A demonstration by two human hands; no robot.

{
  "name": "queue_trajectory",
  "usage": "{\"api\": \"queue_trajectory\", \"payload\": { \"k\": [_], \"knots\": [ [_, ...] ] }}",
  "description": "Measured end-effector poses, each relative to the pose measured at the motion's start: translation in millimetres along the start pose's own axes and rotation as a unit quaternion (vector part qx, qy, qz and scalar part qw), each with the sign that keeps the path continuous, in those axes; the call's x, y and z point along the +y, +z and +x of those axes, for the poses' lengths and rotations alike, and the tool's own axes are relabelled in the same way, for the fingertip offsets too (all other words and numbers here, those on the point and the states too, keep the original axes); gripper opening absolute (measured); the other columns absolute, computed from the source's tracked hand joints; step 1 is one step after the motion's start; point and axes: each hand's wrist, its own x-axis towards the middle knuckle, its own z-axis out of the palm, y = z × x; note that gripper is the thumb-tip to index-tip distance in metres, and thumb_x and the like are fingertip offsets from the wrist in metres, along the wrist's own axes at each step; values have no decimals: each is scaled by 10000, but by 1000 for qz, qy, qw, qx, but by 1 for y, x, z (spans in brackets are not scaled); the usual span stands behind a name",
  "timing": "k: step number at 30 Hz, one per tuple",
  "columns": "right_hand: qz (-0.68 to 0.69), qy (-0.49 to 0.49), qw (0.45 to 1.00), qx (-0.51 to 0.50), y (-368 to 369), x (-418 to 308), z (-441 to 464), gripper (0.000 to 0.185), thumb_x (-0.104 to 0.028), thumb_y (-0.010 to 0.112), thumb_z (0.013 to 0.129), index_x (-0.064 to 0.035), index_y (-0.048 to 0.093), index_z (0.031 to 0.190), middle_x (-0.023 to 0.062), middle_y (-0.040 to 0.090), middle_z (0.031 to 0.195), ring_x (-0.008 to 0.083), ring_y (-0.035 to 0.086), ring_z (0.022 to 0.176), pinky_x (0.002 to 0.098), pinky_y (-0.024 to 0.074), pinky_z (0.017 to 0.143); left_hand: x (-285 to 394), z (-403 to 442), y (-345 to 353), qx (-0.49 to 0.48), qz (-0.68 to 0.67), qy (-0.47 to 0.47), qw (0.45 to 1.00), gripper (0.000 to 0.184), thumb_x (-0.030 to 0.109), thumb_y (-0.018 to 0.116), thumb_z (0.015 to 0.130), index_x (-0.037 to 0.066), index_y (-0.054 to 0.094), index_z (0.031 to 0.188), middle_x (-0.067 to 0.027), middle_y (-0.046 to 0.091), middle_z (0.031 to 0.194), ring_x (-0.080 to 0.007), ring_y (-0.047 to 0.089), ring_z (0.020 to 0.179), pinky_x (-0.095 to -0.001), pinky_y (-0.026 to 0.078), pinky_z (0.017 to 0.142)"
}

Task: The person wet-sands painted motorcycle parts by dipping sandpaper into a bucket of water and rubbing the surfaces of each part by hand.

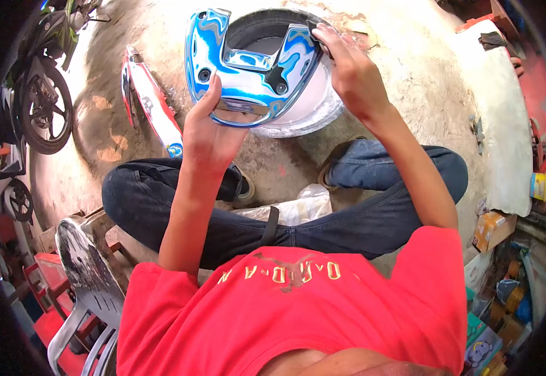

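Observation:
A glossy blue, white and silver panel [241, 84] with a U-shaped notch and dark round holes is held up over a round dark-rimmed basin [310, 122] with pale liquid in it. My left hand [213, 128] grips the panel's lower left edge, its thumb on the front face and its fingers hidden behind. At the panel's upper right tip, my right hand [351, 72] has bent fingers pressed around a small dark piece [318, 39] that touches the panel's edge.
A long red, white and blue panel [154, 103] lies on the floor at left. Motorcycle wheels [50, 109] stand farther left, and a worn plastic chair [88, 269] is at lower left. A cardboard box [493, 230] sits at right beside a pale slab [501, 125]. Part of another person's hand [517, 66] shows at upper right.

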Motion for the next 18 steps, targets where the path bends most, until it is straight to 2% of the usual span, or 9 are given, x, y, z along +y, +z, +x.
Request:
{"api": "queue_trajectory", "payload": {
  "k": [2,4,6,8,9,10,12,16,18],
  "knots": [
    [29,-57,998,-19,10,-12,-17,437,37,548,902,14,573,1338,208,628,1345,343,631,1225,429,516,1052,0,1,5,23,28,10,999,413,241,470,1079,43,447,1441,-172,535,1440,-346,513,1340,-579,383,1134],
    [105,-113,987,-34,12,-63,-31,448,-5,581,906,3,587,1354,180,636,1356,298,635,1236,435,476,1103,6,7,-20,-29,4,-7,1000,410,242,471,1079,44,453,1438,-171,543,1433,-345,517,1336,-577,385,1130],
    [92,-187,977,-52,2,-72,-29,452,-1,566,912,-9,571,1365,165,638,1353,290,640,1225,420,487,1090,9,7,-25,-45,-4,-8,999,408,242,472,1078,44,457,1435,-170,549,1427,-344,521,1332,-576,386,1127],
    [7,-102,994,-27,0,-35,-12,433,2,551,919,-13,569,1352,168,653,1319,301,644,1210,418,514,1053,4,2,-9,-24,-4,2,1000,406,241,472,1078,44,461,1433,-168,554,1422,-343,526,1328,-576,387,1124],
    [25,-4,999,-24,-1,-18,-3,415,23,536,912,-8,580,1324,182,655,1302,317,641,1206,421,527,1029,2,0,-3,-18,-4,4,1000,407,240,472,1077,44,459,1434,-167,553,1423,-343,528,1325,-579,387,1123],
    [16,40,999,-9,3,-1,0,417,34,528,908,9,572,1321,199,639,1322,333,632,1217,427,526,1027,0,-1,0,-6,-4,1,1000,408,241,472,1078,44,459,1434,-167,552,1424,-344,528,1325,-580,386,1124],
    [-18,-37,999,-17,7,-10,-11,439,30,534,908,10,567,1345,197,640,1326,339,631,1223,433,520,1042,-1,2,5,12,-4,1,1000,409,243,470,1078,44,457,1436,-168,550,1425,-347,528,1324,-582,384,1125],
    [73,-175,980,-57,1,-70,-28,464,19,546,905,13,566,1368,178,631,1356,299,622,1254,414,485,1092,7,6,-12,-49,-31,-32,998,417,244,467,1080,40,446,1444,-168,540,1436,-355,519,1332,-582,377,1131],
    [-47,-94,993,-59,1,-36,-15,449,19,542,900,16,576,1347,177,635,1348,300,633,1230,409,509,1057,2,2,-5,-27,-21,-18,999,415,244,465,1081,38,448,1440,-170,540,1435,-352,523,1328,-577,382,1129]
  ]
}}
